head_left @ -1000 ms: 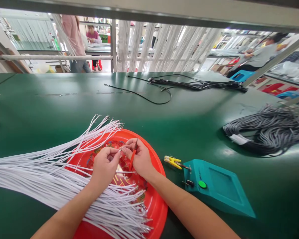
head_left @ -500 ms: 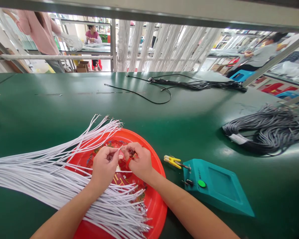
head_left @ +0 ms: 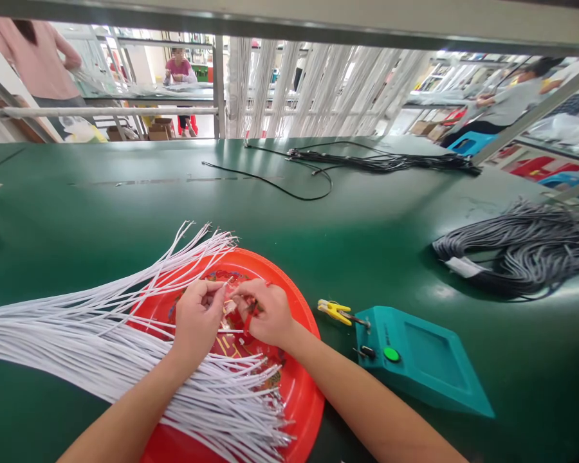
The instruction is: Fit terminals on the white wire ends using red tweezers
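My left hand [head_left: 199, 318] is closed, pinching a white cable [head_left: 228, 281] whose tip points up past the thumb and forefinger. Close by on the right, my right hand [head_left: 269, 314] is curled, its thumb and forefinger near each other and just apart from that tip. Red loops of what look like scissors [head_left: 248, 321] show in its palm; the blades are hidden. Under both hands lies a red tray [head_left: 311, 386] with a printed pattern. A thick bundle of white cables [head_left: 101, 341] runs in from the left, its loose ends spread over the tray.
Right of the tray stands a teal box [head_left: 429, 360] with a green button and a yellow clip [head_left: 335, 311]. A coil of grey cables [head_left: 516, 251] lies at the right. Black cables [head_left: 381, 162] lie at the back of the green table [head_left: 174, 199]. Several people work beyond.
My hands have come slightly apart, and the right fingers have left the cable's tip. That tip now stands free above my left fingers. A person in pink behind the table has shifted left.
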A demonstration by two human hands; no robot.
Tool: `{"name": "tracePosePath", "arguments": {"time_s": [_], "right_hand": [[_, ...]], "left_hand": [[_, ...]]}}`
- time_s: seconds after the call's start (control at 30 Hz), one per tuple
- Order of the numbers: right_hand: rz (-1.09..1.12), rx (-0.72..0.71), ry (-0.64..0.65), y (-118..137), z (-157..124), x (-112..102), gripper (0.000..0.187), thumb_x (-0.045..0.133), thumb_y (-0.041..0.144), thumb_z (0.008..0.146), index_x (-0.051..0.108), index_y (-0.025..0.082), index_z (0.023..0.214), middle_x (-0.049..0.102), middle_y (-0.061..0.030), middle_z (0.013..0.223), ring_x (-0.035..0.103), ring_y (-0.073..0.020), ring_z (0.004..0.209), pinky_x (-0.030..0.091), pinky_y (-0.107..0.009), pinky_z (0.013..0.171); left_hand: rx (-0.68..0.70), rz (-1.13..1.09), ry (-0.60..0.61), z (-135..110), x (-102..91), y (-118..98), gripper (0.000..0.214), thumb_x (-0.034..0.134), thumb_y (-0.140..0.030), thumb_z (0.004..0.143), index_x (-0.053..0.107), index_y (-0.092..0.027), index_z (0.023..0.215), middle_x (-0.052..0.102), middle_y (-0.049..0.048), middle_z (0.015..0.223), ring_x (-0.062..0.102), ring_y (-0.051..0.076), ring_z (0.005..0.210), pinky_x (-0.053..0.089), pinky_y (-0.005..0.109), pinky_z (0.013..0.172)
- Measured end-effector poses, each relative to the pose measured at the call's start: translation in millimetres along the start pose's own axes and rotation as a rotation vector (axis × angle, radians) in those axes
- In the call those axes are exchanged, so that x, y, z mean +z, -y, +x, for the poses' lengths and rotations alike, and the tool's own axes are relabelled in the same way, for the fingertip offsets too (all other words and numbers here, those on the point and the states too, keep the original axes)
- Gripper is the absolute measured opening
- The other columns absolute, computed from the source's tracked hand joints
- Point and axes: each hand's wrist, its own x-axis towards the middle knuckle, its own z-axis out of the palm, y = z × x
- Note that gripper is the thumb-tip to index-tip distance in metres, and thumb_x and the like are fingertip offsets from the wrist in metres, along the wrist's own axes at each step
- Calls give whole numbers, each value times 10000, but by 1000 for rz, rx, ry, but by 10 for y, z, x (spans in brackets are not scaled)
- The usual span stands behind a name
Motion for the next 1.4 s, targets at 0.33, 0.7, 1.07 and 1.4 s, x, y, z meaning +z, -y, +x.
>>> {"name": "tracePosePath", "arguments": {"time_s": [0.33, 0.7, 1.07, 1.4], "right_hand": [[556, 447, -70, 21, 118, -22, 210, 614, 283, 735, 464, 228, 872, 598, 11, 715, 579, -154, 662, 474, -288, 641], [-210, -178, 123, -35, 62, -66, 197, 439, 72, 709, 558, 223, 757, 620, -28, 731, 558, -181, 740, 448, -317, 690], [-302, -221, 81, -19, -28, -7, 190, 437, 100, 767, 561, 239, 733, 652, -34, 806, 576, -186, 758, 457, -329, 703], [459, 511, -285, 14, 129, 24, 147, 587, 288, 750, 454, 231, 778, 538, 40, 631, 557, -138, 597, 439, -261, 575]], "left_hand": [[197, 129, 59, -17, -4, -42, 124, 518, -235, 803, 627, -184, 773, 620, 17, 744, 573, 134, 691, 448, 244, 653], [189, 281, 146, -15, -15, -23, 148, 499, -203, 784, 642, -200, 751, 596, 12, 711, 558, 133, 629, 432, 247, 606], [86, 148, 67, -13, 1, -7, 138, 528, -274, 778, 624, -183, 738, 615, 10, 692, 548, 127, 586, 438, 245, 569], [90, 64, 20, -9, 5, 31, 125, 532, -257, 797, 626, -176, 798, 613, 23, 754, 572, 130, 671, 466, 244, 626]]}}
